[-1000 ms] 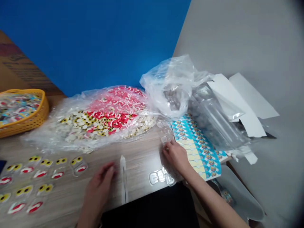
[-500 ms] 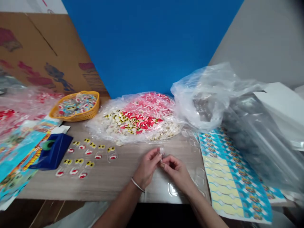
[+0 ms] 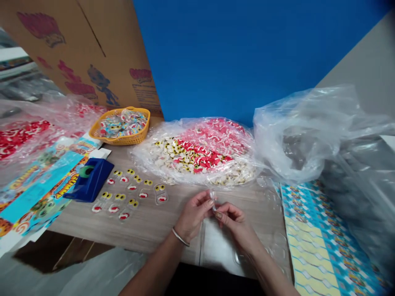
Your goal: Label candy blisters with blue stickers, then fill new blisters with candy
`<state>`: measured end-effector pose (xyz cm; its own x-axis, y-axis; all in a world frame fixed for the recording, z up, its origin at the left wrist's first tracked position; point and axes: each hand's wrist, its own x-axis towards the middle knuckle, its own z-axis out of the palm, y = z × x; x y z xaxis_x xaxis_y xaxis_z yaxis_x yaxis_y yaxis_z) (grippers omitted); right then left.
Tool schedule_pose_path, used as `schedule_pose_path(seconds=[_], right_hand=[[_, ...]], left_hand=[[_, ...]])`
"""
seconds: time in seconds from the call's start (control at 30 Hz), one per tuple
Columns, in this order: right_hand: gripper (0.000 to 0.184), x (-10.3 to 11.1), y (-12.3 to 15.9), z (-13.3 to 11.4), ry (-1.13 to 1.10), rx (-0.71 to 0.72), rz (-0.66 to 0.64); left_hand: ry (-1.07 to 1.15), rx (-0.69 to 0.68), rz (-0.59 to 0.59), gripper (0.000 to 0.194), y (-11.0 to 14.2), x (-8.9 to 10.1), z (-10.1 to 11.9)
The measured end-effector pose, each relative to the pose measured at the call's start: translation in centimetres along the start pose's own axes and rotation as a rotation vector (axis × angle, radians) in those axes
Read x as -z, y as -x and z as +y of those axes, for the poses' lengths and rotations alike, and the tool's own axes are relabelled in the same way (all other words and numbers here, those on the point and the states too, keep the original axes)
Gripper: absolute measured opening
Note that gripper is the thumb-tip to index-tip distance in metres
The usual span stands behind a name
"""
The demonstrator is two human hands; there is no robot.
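Observation:
My left hand (image 3: 196, 211) pinches a small clear plastic blister case (image 3: 212, 195) upright over the table's front part. The fingers of my right hand (image 3: 233, 220) are closed on the lower edge of the same case. What lies inside it is too small to make out. To the left, several clear blister cases (image 3: 124, 215) lie in rough rows, each with yellow eye-shaped pieces and a red-and-white mouth-shaped piece. Behind my hands sits an open plastic bag (image 3: 197, 158) of loose red, white and yellow pieces.
A yellow basket (image 3: 123, 140) of filled packs stands at the back left, near a blue tape dispenser (image 3: 92, 181) and printed card sheets (image 3: 46, 181). On the right are label sheets (image 3: 311, 250) and crumpled clear bags (image 3: 296, 135). A cardboard box (image 3: 117, 41) stands behind.
The view has swung left, so things on the table appear further right. Both hands still hold the small clear case, with only slight finger movement.

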<state>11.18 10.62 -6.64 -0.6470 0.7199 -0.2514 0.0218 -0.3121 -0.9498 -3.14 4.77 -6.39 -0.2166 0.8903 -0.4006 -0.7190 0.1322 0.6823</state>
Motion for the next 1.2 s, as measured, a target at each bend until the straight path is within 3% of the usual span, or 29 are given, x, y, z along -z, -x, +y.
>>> schedule_pose_path(seconds=[0.33,0.47,0.6,0.73,1.0,1.1,1.2], right_hand=[[0.028,-0.2,0.1,-0.1,-0.042,-0.039,-0.014],[0.029,0.3,-0.5,-0.5,0.018,0.021,0.082],[0.033,0.6,-0.9,-1.3,0.153,0.06,0.036],[0.033,0.4,-0.6,-1.8,0.234,0.134,0.051],[0.033,0.6,-0.3,-1.7,0.158,0.12,0.092],[0.032,1.5,-0.2,-2.2,0.243,0.116,0.13],[0.026,3.6,-0.1,-2.5,0.5,0.119,0.176]], left_hand=[[-0.098,-0.018,-0.014,0.042,-0.3,0.7,-0.4],[-0.193,-0.038,-0.013,0.049,-0.3,0.8,-0.4],[-0.228,-0.034,-0.066,0.048,-0.2,0.8,-0.4],[-0.235,-0.008,-0.023,0.051,-0.3,0.9,-0.9],[-0.105,0.073,-0.107,0.034,-0.1,0.3,-0.7],[-0.104,0.07,-0.028,0.035,-0.3,0.4,-0.4],[-0.053,0.068,0.07,0.039,-0.5,0.8,0.1]])
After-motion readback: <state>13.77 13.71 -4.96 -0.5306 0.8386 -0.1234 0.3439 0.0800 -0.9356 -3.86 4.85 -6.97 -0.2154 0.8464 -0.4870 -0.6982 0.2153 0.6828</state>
